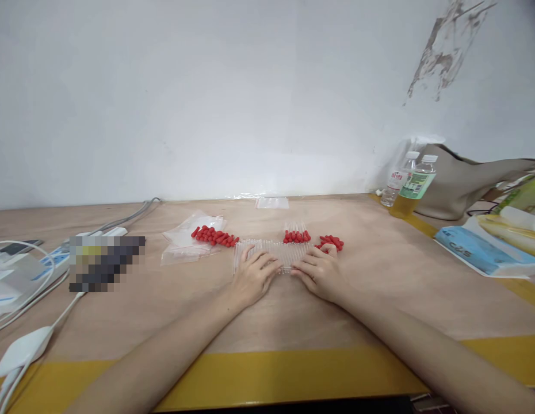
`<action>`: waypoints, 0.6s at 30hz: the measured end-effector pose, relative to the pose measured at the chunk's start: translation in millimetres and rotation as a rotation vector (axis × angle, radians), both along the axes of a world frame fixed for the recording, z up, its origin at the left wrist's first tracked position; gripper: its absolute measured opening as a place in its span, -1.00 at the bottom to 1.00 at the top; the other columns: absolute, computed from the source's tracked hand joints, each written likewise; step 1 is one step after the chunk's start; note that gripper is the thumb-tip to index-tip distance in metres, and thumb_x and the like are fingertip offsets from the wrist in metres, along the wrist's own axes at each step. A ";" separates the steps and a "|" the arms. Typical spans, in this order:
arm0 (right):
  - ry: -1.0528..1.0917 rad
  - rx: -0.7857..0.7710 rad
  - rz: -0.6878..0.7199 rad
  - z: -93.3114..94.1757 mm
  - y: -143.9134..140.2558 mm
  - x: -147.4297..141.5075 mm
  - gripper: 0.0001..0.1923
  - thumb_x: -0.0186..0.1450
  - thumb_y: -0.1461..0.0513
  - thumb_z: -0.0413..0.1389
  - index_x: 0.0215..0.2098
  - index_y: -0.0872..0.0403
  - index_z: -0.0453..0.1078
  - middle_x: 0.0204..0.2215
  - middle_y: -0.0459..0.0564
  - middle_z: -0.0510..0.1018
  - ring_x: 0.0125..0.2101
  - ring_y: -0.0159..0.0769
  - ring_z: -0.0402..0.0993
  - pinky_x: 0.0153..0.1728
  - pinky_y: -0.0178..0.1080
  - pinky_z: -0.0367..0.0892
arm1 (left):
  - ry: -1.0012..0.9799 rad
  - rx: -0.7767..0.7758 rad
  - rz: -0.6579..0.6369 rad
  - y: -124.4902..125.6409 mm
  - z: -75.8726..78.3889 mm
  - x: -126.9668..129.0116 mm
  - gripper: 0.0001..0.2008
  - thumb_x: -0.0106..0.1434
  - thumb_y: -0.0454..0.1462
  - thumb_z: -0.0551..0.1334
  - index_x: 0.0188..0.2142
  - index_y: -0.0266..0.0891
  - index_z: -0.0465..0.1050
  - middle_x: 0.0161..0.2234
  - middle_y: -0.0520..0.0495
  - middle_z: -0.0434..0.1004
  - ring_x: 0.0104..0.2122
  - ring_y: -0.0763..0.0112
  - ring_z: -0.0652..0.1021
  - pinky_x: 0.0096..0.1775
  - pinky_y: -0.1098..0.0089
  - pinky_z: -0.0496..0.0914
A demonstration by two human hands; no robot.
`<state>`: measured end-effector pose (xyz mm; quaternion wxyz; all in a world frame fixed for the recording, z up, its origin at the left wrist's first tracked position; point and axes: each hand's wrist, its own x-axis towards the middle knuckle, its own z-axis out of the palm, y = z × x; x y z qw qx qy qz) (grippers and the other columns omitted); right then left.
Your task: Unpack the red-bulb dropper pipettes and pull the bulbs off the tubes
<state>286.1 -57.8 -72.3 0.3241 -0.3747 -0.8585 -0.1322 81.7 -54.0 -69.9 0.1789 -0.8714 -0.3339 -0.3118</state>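
My left hand [252,276] and right hand [317,273] rest flat, grip loose, steadying the row of clear tubes [271,253] on the table [379,276]

My left hand [253,277] and right hand [318,274] cover the near edge of the clear tubes [271,250], so I can't tell what the fingers grip beneath them. Left of my left hand, a pixelated block [106,262] hides whatever lies there. The red caps [214,236] beyond my left hand are too small to count. Far right of my right hand, the packets [520,221] run off the frame's edge. Both forearms leave at the bottom edge.
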 end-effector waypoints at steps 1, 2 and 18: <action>0.024 -0.042 0.011 1.0 -0.1 -1.6 -0.77 0.28 0.15 -0.06 -0.38 0.01 0.42 -0.54 -0.08 0.49 -0.39 -0.34 0.27 -0.27 -0.16 -0.09 | 0.021 0.054 -0.008 0.3 -0.1 1.2 -0.82 0.24 -0.30 0.04 -0.21 -0.13 0.38 -0.30 0.02 0.49 -0.21 0.40 0.40 0.03 0.14 0.03; 0.040 -0.082 0.026 1.8 -0.2 -3.2 -0.77 0.28 0.15 -0.05 -0.38 0.01 0.42 -0.54 -0.08 0.50 -0.41 -0.34 0.26 -0.29 -0.16 -0.09 | 0.046 0.100 -0.013 0.7 -0.2 2.4 -0.81 0.24 -0.31 0.04 -0.20 -0.13 0.37 -0.31 0.02 0.49 -0.21 0.40 0.40 0.03 0.14 0.03; 0.054 0.081 -0.071 -3.4 11.2 17.8 -0.79 0.27 0.17 -0.05 -0.38 0.02 0.40 -0.51 -0.05 0.49 -0.38 -0.31 0.34 -0.24 -0.19 0.03 | -0.123 -0.033 0.116 10.5 1.5 -24.6 -0.77 0.26 -0.30 0.00 -0.41 -0.25 0.40 -0.49 -0.02 0.39 -0.42 0.43 0.39 -0.17 0.29 0.26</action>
